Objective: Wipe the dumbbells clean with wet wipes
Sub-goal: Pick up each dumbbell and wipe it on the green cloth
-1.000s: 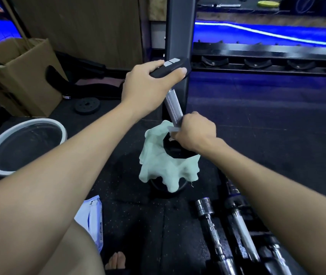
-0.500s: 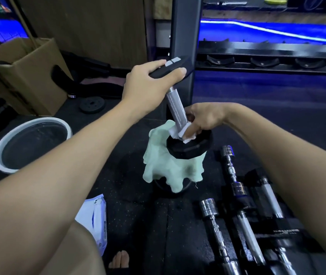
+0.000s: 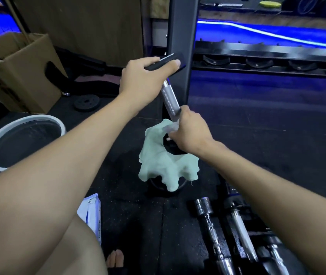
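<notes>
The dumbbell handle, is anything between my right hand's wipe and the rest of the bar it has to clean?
Nothing visible. The right hand pinches the wet wipe against the low end of the dumbbell handle; the bar is bare up to the left hand gripping the top weight.

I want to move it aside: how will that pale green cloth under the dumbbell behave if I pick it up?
The green cloth hangs in soft folds, so it is probably floppy and light. The dumbbell stands on it, likely pinning it: lift the weight first, or a tug may tip it.
</notes>
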